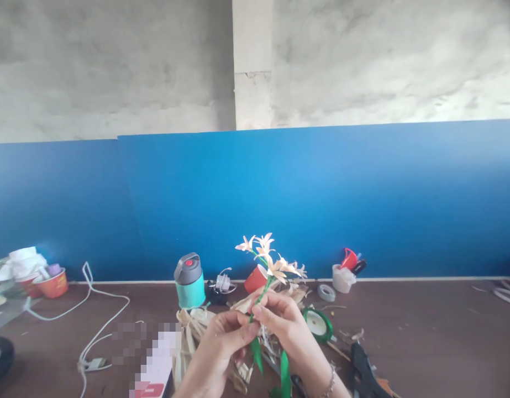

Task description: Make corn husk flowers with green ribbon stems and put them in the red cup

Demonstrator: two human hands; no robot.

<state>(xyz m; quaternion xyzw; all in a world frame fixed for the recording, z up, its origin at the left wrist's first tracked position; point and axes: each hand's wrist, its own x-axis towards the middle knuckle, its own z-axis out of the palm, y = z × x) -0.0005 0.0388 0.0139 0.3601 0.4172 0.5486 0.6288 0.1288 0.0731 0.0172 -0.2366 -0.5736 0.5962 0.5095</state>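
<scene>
A spray of pale pink artificial flowers [275,267] on a green-wrapped stem stands upright between my two hands. My right hand [279,318] pinches the stem just below the blossoms. Lower down, my left hand [227,340] has its thumb and fingers closed on the stem's lower part. Green ribbon [257,354] hangs beneath the fingers, and another length of it falls by my right wrist. Dry tan husk-like strips [190,331] lie under and behind both hands. Beside my right hand is a roll of green ribbon [317,325].
A black glue gun [364,370] lies at the lower right. Behind stand a teal flask [189,284], a tipped red cup [256,278], a tape roll [326,293] and a white cup [342,278] holding tools. White cable [109,296] and red tubs [53,284] are at left. A blue partition [321,193] borders the table.
</scene>
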